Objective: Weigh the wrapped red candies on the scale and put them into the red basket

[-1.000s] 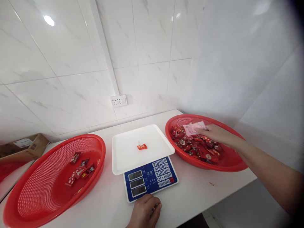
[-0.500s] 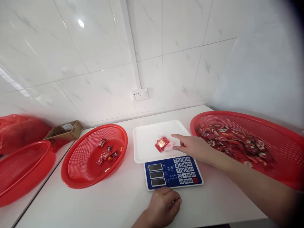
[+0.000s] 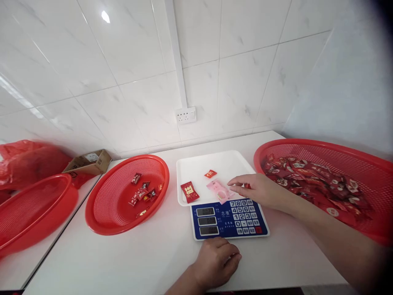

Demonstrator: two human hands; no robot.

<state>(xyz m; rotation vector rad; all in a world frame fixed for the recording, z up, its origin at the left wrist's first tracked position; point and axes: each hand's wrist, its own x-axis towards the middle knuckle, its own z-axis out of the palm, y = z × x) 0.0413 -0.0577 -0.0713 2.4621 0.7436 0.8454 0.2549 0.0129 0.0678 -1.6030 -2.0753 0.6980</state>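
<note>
My right hand [image 3: 260,190] is over the right side of the scale's white tray [image 3: 184,168], thumb and fingers stretched forward and slightly apart. Its fingertips are at the edge of a pink wrapped candy [image 3: 219,191]; whether they touch it I cannot tell. A bit of red shows under the fingers, too small to make out. Also on the tray lie a large red candy [image 3: 190,191] with gold print and a smaller red candy [image 3: 210,174]. My left hand [image 3: 216,262] rests loosely closed on the table, just in front of the blue digital scale [image 3: 225,225].
On the right, a big red basket [image 3: 307,143] holds many red-wrapped candies [image 3: 313,176]. Left of the scale, another red basket [image 3: 104,205] has several candies. Farther left are a third red basket [image 3: 39,217], a cardboard box [image 3: 101,162] and a red plastic bag [image 3: 30,159].
Candies blurred together over the tray now lie spread out on it, the large red one at its left front. My right hand stays near the pink candy. The view has shifted slightly.
</note>
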